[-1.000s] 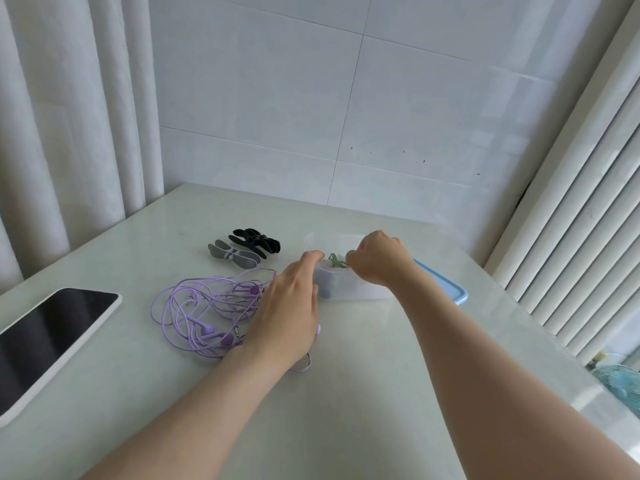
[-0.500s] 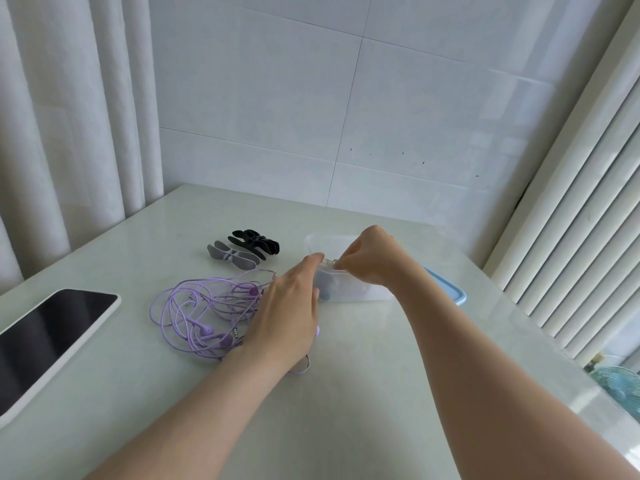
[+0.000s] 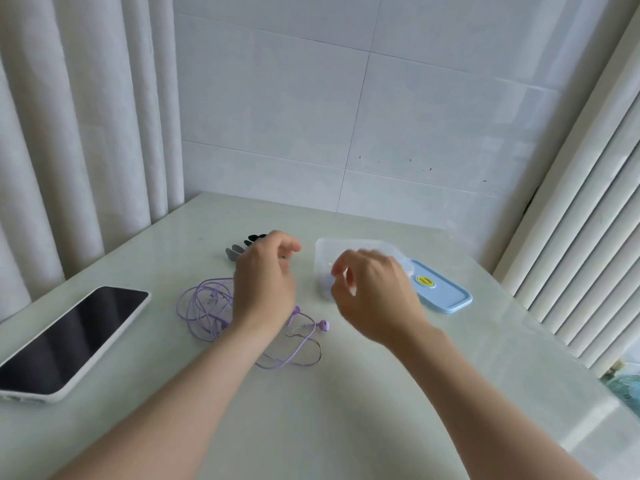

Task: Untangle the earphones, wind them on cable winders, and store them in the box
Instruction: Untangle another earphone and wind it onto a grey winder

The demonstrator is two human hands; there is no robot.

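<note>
Purple earphones (image 3: 204,306) lie loosely tangled on the bench (image 3: 346,410). The left hand (image 3: 265,285) hovers over them, fingers loosely curled and holding nothing, while the right hand (image 3: 374,296) is motion-blurred at the near wall of the clear box (image 3: 346,242), fingers curled; cannot tell if it holds anything. Judged step is to start untangling: lift by the free earbud (image 3: 323,325) and let the loops drop rather than pulling tight, then take a cable winder (image 3: 235,252) from beyond the left hand. The blue lid (image 3: 446,299) beside the box carries a round yellow sticker (image 3: 424,281), print too small to read.
</note>
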